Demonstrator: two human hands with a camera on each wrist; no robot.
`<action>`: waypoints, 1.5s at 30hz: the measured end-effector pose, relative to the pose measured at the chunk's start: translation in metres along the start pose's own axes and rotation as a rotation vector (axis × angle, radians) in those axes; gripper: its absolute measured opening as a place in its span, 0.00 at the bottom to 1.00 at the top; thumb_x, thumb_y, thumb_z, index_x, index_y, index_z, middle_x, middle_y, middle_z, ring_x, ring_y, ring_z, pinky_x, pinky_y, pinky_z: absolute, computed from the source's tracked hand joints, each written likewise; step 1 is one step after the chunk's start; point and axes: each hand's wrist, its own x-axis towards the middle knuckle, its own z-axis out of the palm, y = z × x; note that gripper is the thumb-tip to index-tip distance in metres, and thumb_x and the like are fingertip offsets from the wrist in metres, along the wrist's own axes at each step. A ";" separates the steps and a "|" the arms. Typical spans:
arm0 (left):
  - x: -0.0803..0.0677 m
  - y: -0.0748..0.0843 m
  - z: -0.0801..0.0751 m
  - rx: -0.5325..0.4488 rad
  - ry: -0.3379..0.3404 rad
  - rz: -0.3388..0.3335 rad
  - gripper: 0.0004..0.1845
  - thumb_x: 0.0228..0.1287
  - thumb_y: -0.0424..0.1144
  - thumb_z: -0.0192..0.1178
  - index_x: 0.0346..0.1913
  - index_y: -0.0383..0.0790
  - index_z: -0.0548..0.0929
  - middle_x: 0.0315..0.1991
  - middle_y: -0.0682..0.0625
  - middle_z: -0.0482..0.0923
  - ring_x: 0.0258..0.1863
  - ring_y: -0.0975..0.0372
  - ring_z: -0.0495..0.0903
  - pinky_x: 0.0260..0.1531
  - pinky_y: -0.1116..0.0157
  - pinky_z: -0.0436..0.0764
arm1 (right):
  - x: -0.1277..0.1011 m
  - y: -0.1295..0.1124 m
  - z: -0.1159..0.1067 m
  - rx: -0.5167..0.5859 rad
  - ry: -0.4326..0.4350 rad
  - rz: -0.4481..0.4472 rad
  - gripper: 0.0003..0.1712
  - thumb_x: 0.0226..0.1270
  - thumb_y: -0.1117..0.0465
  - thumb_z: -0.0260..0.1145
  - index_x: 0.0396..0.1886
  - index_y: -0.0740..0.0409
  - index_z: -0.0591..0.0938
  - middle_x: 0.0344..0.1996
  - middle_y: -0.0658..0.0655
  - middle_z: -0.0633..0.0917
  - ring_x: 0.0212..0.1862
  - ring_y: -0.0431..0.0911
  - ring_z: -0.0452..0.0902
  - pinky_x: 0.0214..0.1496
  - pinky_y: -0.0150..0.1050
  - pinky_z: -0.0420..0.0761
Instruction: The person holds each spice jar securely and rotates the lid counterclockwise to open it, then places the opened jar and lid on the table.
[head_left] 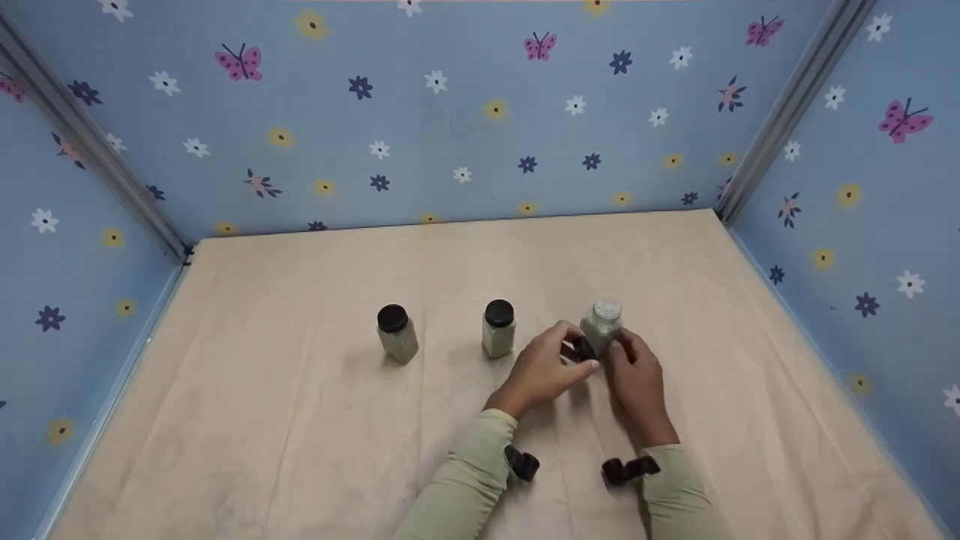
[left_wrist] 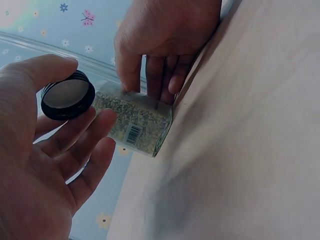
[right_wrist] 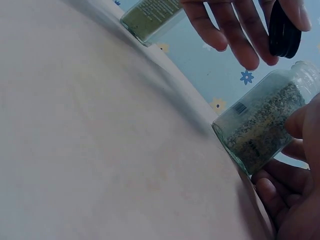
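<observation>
Blue walls (head_left: 450, 97) patterned with flowers and butterflies stand around a table covered by a beige cloth (head_left: 247, 315). Toward the right of the cloth is an uncapped glass jar (head_left: 602, 322), its pale, dotted top exposed and dry, flecked contents showing through the glass. The right hand (head_left: 639, 379) pinches it from the right side, thumb against the glass and the other fingers curled by its lower part; whether its base touches the cloth, I cannot tell. Just beside the jar's neck, the black cap (left_wrist: 68, 95) sits clamped between the thumb and index finger of the left hand (head_left: 541, 373), whose remaining fingers spread apart near the glass. Farther left stand the middle jar (head_left: 499, 334) and the leftmost jar (head_left: 399, 339), both upright and black-capped. Pale green sleeves (head_left: 465, 472) cover the forearms.
</observation>
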 end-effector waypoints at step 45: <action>-0.010 0.002 0.024 0.525 -0.192 -0.086 0.25 0.60 0.58 0.68 0.57 0.52 0.82 0.40 0.55 0.77 0.36 0.63 0.75 0.36 0.65 0.75 | -0.003 0.000 0.000 0.002 0.002 -0.008 0.27 0.79 0.50 0.53 0.71 0.57 0.72 0.66 0.59 0.75 0.69 0.52 0.68 0.69 0.50 0.68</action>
